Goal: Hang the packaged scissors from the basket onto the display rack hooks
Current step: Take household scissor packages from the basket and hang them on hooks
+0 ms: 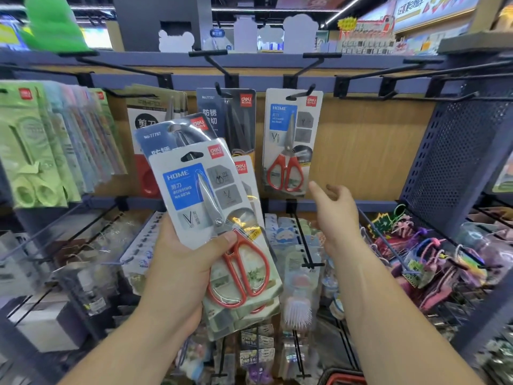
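My left hand (183, 262) grips a fanned stack of packaged scissors (205, 195) low in front of the rack; the front pack is white with a blue HOME label and red-handled scissors, and a dark pack sits behind it. My right hand (337, 215) is raised with relaxed fingers, holding nothing, just below a matching white pack (290, 140) hanging on a black hook (301, 94). A dark scissors pack (230, 120) hangs on the hook to its left. The basket's red rim (345, 379) shows at the bottom edge.
Bare black hooks (433, 97) stick out to the right of the hung packs. Green and pastel scissor packs (47, 145) hang at the left. A perforated blue side panel (458, 168) stands at the right. Lower hooks carry small trinkets and keychains (416, 254).
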The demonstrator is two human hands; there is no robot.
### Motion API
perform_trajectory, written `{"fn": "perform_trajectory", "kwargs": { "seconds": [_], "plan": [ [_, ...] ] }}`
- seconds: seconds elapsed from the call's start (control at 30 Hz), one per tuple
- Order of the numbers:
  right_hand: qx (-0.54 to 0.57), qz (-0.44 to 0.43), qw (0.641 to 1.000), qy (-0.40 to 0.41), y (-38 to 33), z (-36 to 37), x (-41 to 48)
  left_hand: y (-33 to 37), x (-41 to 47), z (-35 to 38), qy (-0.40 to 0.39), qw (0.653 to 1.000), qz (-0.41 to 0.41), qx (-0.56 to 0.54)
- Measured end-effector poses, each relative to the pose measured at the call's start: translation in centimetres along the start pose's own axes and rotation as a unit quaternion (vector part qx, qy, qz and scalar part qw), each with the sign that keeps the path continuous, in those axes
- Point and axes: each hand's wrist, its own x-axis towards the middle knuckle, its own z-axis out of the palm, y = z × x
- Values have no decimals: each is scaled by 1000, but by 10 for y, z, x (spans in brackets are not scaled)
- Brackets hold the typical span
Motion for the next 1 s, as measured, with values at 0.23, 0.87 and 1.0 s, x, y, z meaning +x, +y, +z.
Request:
{"fn": "perform_trajectory", "kwargs": {
  "seconds": [0.23,0.87,1.0],
  "plan": [
    [1,-141,950,-278,-3,-1,-118,-5,-2,17,-5,1000,4,-15],
    [185,-74,975,-101,36,-16,-119,-16,-32,39,-42,995,-60,-64],
    [239,-60,961,-128,37,-15,-121,-14,-30,37,-36,995,-57,-73]
  ]
}}
